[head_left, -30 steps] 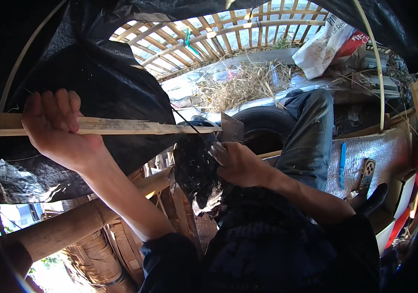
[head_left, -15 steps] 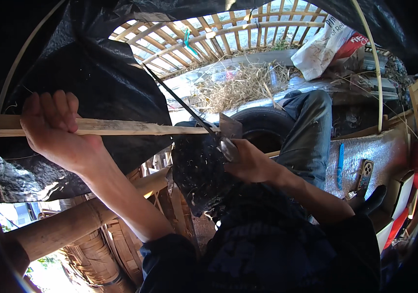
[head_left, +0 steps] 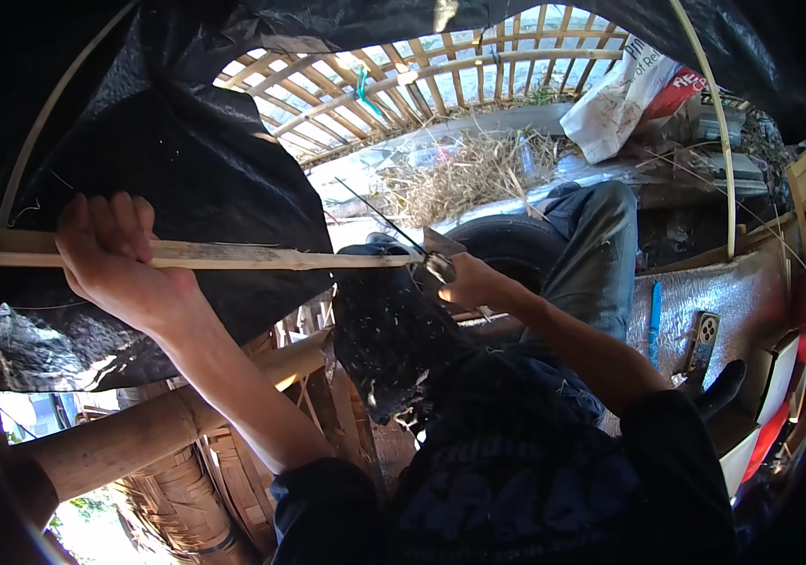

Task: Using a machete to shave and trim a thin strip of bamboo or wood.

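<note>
Left hand [head_left: 120, 268] clenched around a split bamboo strip [head_left: 262, 255], steadying it level, while the right hand [head_left: 471, 285] grasps a knife [head_left: 439, 254] at its end.

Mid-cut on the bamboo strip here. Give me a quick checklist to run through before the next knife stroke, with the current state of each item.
1. Left hand gripped around the bamboo strip: ok, fingers wrap over it.
2. Left hand away from the blade: ok, it holds the far end, well apart from the knife.
3. Right hand on the knife at the strip's near end: ok, the blade meets the tip.
4. Strip level and supported: ok, it runs roughly horizontal between both hands.
5. Blade edge direction: cannot tell, too small and partly hidden.
6. Knee out of the stroke path: cannot tell, it lies just beyond the knife.
</note>
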`<action>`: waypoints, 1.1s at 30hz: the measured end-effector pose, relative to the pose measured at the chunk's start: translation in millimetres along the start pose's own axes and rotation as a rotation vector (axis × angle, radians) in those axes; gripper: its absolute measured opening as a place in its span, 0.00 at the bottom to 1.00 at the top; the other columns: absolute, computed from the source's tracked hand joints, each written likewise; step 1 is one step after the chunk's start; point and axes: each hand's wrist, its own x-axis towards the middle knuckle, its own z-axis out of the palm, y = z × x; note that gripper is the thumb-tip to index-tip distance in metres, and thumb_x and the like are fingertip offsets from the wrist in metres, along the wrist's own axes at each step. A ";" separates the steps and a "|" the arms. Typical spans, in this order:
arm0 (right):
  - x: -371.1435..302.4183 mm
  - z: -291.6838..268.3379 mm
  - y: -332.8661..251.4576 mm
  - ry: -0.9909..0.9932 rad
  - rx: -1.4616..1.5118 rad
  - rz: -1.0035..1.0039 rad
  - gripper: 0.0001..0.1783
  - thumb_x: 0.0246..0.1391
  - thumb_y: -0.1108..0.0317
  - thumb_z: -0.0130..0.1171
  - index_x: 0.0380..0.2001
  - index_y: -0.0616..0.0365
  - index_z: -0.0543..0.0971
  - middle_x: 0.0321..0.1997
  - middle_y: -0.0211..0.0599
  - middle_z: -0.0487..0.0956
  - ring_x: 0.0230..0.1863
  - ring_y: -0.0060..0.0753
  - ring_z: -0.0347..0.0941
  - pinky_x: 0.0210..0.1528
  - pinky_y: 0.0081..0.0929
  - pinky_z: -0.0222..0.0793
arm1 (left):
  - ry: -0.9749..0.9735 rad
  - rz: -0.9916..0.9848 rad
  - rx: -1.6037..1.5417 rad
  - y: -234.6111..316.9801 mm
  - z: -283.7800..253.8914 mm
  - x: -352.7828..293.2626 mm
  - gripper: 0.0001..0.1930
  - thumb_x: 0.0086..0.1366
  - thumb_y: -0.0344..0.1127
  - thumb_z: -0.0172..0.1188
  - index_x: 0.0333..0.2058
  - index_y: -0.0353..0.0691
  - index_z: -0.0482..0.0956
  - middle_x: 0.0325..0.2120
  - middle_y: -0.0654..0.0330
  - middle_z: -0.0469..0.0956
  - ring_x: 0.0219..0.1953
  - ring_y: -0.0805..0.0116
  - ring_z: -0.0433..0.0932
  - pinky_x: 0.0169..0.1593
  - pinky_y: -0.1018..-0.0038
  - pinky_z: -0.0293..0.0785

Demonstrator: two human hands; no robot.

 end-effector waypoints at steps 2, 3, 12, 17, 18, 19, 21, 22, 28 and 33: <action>-15.8 -12.3 -23.0 -0.042 0.019 0.013 0.10 0.38 0.70 0.53 0.24 0.68 0.72 0.15 0.40 0.73 0.11 0.29 0.68 0.13 0.29 0.61 | 0.041 -0.018 0.007 -2.4 -4.9 0.8 0.17 0.60 0.31 0.43 0.13 0.46 0.52 0.08 0.69 0.45 0.11 0.81 0.42 0.18 0.82 0.45; -30.0 -16.0 -34.7 -0.045 0.017 0.021 0.10 0.38 0.70 0.53 0.24 0.68 0.72 0.15 0.40 0.73 0.11 0.29 0.68 0.13 0.29 0.61 | 0.014 0.018 0.035 -1.7 -7.9 2.1 0.17 0.60 0.31 0.43 0.13 0.46 0.53 0.09 0.69 0.45 0.11 0.81 0.42 0.18 0.82 0.46; -27.8 11.1 26.1 -0.026 -0.130 0.323 0.13 0.37 0.70 0.53 0.27 0.68 0.72 0.14 0.43 0.72 0.15 0.33 0.71 0.16 0.30 0.65 | 0.071 0.062 0.145 -6.9 -11.6 9.1 0.16 0.61 0.32 0.42 0.14 0.46 0.52 0.10 0.68 0.45 0.12 0.80 0.42 0.18 0.81 0.46; -40.5 -32.8 13.3 0.015 -0.033 0.266 0.11 0.36 0.71 0.52 0.24 0.69 0.72 0.13 0.43 0.72 0.13 0.34 0.70 0.15 0.30 0.65 | 0.047 0.013 0.050 -6.2 -25.5 13.7 0.16 0.61 0.32 0.41 0.14 0.46 0.53 0.09 0.69 0.46 0.11 0.80 0.43 0.18 0.81 0.45; -48.6 -36.8 -1.4 0.004 0.036 0.179 0.08 0.38 0.74 0.50 0.24 0.68 0.70 0.12 0.32 0.68 0.10 0.23 0.64 0.10 0.21 0.57 | 0.050 0.017 0.049 -7.4 -32.8 19.6 0.16 0.61 0.32 0.41 0.14 0.46 0.53 0.09 0.69 0.46 0.11 0.80 0.43 0.18 0.81 0.45; -53.1 -39.4 -11.3 0.002 0.033 0.173 0.08 0.38 0.74 0.50 0.24 0.68 0.70 0.12 0.32 0.68 0.10 0.23 0.64 0.10 0.21 0.57 | -0.178 -0.050 -0.195 -10.3 -43.3 26.6 0.15 0.61 0.31 0.41 0.15 0.46 0.55 0.08 0.69 0.48 0.11 0.80 0.44 0.18 0.81 0.45; -63.5 -43.4 -27.8 0.060 0.033 0.105 0.07 0.38 0.74 0.51 0.23 0.67 0.70 0.12 0.31 0.68 0.10 0.21 0.63 0.10 0.21 0.57 | -0.405 -0.105 -0.439 -16.4 -52.1 32.2 0.14 0.60 0.31 0.41 0.15 0.45 0.56 0.08 0.69 0.49 0.10 0.80 0.46 0.18 0.81 0.46; -70.0 -43.0 -37.8 0.051 0.026 0.092 0.07 0.38 0.74 0.51 0.23 0.67 0.70 0.12 0.31 0.68 0.10 0.21 0.63 0.10 0.21 0.57 | -0.488 -0.139 -0.531 -17.5 -51.3 33.2 0.11 0.60 0.31 0.41 0.18 0.43 0.60 0.08 0.69 0.51 0.10 0.80 0.47 0.19 0.81 0.46; -105.5 -30.5 -73.6 -0.001 0.257 -0.074 0.13 0.46 0.73 0.54 0.37 0.67 0.68 0.13 0.26 0.67 0.10 0.15 0.62 0.10 0.16 0.56 | -0.563 -0.153 -0.601 -26.1 -27.9 32.8 0.08 0.60 0.32 0.42 0.29 0.37 0.70 0.07 0.69 0.53 0.10 0.80 0.48 0.20 0.82 0.47; -122.5 -19.1 -129.0 -0.059 0.422 -0.196 0.17 0.47 0.74 0.55 0.40 0.66 0.64 0.14 0.27 0.67 0.10 0.16 0.63 0.10 0.16 0.58 | -0.386 -0.193 -0.507 -27.4 -5.2 24.9 0.07 0.56 0.31 0.45 0.31 0.36 0.70 0.07 0.68 0.51 0.09 0.80 0.47 0.19 0.82 0.46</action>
